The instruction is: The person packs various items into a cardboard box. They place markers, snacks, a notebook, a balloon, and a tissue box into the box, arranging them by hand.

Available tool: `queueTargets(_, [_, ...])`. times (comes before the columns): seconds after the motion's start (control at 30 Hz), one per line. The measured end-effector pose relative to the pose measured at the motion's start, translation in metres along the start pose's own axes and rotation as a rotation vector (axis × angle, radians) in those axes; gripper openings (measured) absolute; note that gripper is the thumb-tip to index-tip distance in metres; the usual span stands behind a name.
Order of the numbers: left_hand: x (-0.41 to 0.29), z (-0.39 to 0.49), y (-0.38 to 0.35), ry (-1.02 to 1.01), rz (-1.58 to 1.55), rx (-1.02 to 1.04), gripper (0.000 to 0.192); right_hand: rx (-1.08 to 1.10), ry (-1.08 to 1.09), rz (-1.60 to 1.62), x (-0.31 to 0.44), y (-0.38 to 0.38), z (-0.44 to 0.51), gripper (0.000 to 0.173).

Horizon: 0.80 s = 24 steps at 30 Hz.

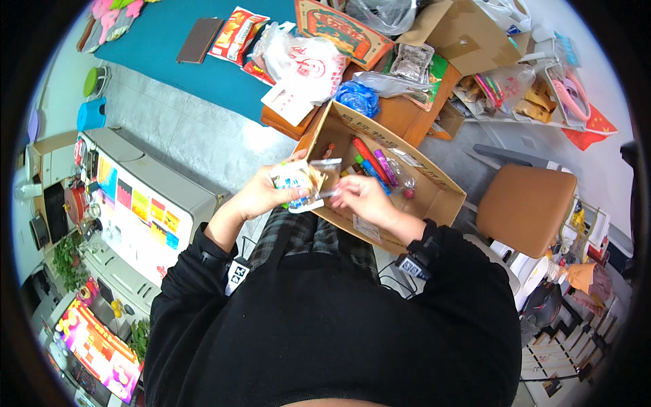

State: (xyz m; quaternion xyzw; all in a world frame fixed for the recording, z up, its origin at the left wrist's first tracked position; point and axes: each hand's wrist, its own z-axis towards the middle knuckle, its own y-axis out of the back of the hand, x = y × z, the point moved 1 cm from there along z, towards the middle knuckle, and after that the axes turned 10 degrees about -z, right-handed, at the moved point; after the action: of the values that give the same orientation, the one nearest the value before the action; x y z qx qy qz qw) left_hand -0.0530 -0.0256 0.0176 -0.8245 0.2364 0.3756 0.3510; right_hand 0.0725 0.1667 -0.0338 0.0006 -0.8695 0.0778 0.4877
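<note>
My left hand [262, 191] grips a small bunch of printed plastic packets [295, 183], blue, white and yellow. From their right end juts a small see-through packet [328, 173] with something brown showing through. My right hand [363, 198] has its fingertips drawn together at that packet's lower right edge. Below my hands stands an open cardboard box [440, 191] with writing on its walls. Inside lie a red tube-like stick [368, 155], a purple one [385, 167], a green and blue one [372, 170], and a clear wrapper [403, 175]. My hands hide the box's near left part.
Beyond the box, a wooden table [407, 119] carries a crumpled blue plastic bag [357, 98], a white plastic bag [310, 63] and a printed carton [346, 30]. A brown-seated chair [526, 208] stands at right. At left is a large light-grey cabinet-like unit [152, 163].
</note>
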Motion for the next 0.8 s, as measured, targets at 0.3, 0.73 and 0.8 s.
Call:
queueTargets(0.3, [-0.015, -0.024, 0.017, 0.176, -0.051, -0.029, 0.037, 0.144, 0.063, 0.092, 0.044, -0.043, 0.009, 0.015])
queueTargets(0.73, [-0.002, -0.041, 0.054, 0.023, -0.503, -0.298, 0.048, 0.152, 0.182, -1.294, -0.045, 0.055, 0.062, 0.076])
queueTargets(0.8, [-0.002, -0.042, 0.055, 0.002, -0.507, -0.331, 0.048, 0.226, 0.262, -1.571, -0.062, 0.040, 0.078, 0.078])
